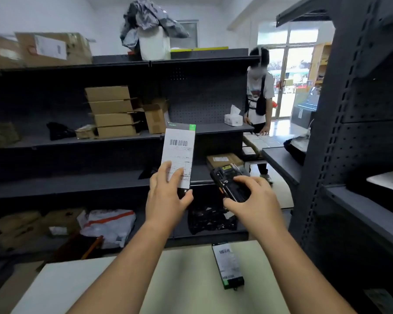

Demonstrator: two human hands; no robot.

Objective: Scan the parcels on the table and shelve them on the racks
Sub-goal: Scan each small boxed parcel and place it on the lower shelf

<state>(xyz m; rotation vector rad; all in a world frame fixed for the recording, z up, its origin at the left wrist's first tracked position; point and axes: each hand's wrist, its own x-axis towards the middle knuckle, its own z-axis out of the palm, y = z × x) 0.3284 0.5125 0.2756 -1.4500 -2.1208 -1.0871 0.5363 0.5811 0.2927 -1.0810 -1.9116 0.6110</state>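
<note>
Head view: we hold our left hand (168, 196) above the far edge of the worktop (77, 286), fingers and thumb gripping the lower end of an upright parcel (179, 152), barcode label facing us. Our right hand (254, 200), above the same edge further right, curls round a black scanner (229, 182). A second parcel (228, 266) lies flat on the worktop near its far edge. Beyond the worktop stand the racks (77, 141).

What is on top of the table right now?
One flat parcel with a barcode label lies near the far edge of the table. Forearms cover part of the top.
</note>
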